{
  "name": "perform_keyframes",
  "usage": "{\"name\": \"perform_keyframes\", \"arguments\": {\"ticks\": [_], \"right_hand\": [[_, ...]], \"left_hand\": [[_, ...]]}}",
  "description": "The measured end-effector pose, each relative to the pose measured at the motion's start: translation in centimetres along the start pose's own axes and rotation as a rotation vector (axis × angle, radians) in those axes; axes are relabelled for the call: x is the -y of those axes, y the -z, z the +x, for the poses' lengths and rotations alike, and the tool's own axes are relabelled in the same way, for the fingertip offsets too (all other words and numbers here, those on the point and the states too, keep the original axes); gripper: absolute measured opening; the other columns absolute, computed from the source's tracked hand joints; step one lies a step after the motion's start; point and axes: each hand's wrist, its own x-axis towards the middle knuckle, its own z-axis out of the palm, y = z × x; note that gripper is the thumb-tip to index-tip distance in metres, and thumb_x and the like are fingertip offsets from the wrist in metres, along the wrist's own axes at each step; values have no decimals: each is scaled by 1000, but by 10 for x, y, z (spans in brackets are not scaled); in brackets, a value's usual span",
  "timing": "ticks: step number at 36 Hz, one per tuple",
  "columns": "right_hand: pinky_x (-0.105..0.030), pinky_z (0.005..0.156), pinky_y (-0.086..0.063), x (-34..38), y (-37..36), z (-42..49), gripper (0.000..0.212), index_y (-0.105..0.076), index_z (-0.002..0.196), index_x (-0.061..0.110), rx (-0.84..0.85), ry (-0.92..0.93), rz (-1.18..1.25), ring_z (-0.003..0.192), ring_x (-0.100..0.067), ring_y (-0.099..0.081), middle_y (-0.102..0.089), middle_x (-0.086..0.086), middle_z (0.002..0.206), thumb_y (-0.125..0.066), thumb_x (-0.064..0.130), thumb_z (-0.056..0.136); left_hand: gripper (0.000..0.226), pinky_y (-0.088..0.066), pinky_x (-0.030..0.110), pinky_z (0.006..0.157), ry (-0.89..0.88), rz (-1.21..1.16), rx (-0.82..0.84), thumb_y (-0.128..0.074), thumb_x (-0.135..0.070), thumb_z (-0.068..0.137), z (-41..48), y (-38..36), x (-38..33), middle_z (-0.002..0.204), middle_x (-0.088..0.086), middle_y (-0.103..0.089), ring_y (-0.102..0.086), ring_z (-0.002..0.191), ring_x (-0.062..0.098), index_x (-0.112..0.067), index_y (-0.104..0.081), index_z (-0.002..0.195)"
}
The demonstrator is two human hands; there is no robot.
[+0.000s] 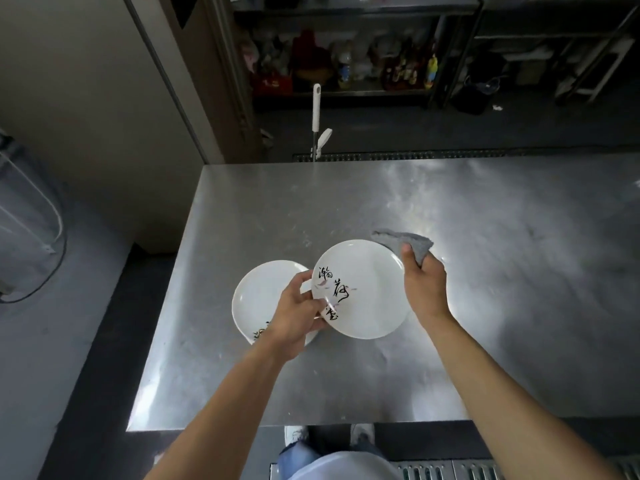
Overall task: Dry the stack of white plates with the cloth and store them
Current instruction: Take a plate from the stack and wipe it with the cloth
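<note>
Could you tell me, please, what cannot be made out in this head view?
All in the head view:
1. Plate count of the lower stack: seen from above, partly covered by the left hand and held plate.
2. Fingertips of the right hand: behind the held plate and cloth.
3. The shelf items: dark, blurred.

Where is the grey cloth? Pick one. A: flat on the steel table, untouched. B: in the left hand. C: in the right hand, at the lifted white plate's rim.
C: the right hand grips the grey folded cloth at the rim of the round white plate, which the left hand holds by its other edge.
</note>
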Motion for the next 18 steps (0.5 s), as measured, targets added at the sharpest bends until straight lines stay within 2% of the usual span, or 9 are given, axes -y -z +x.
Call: {"name": "perform_keyframes", "arguments": {"ticks": [2,5,6,9,13,18], "right_hand": [[-24,65,-50,-6,16,6,36,-68,85,22,-23,-9,-12,67,-2,-62,-71,9,76,-52,53,96],[-33,67,-48,-19,41,13,50,-64,89,2,-50,-11,-12,68,-16,-56,-65,-4,76,-52,49,99],[-34,66,-46,-24,49,15,52,-60,88,-3,-60,-13,-15,67,-17,-53,-61,-5,73,-52,47,100],[-34,62,-41,-40,68,16,52,-55,80,-3,-63,-39,-42,60,-17,-45,-50,-1,64,-52,45,101],[-32,61,-41,-61,81,15,51,-58,89,-4,-5,-75,-48,62,-17,-46,-51,-4,67,-52,45,101],[-29,58,-40,-93,87,5,46,-60,85,1,40,-117,-81,60,-13,-47,-54,-2,67,-51,42,102]], "left_hand": [[50,-58,34,62,10,-2,0,-51,16,92,2,-18,6,106,12,-76,-74,86,27,-16,-55,130],[51,-61,44,73,16,28,-1,-48,18,91,4,-41,18,125,17,-69,-68,106,38,-14,-53,131],[51,-62,43,74,20,41,0,-48,19,91,5,-48,22,127,18,-67,-68,107,38,-14,-53,131],[52,-62,36,66,66,81,3,-46,19,91,6,-66,39,126,14,-67,-69,99,28,-15,-50,130],[51,-63,37,68,136,153,0,-45,17,91,12,-84,65,110,5,-74,-73,86,16,-22,-50,124],[53,-62,37,68,230,182,-85,-46,16,91,21,-101,99,111,5,-72,-71,86,16,-18,-48,132]]}}
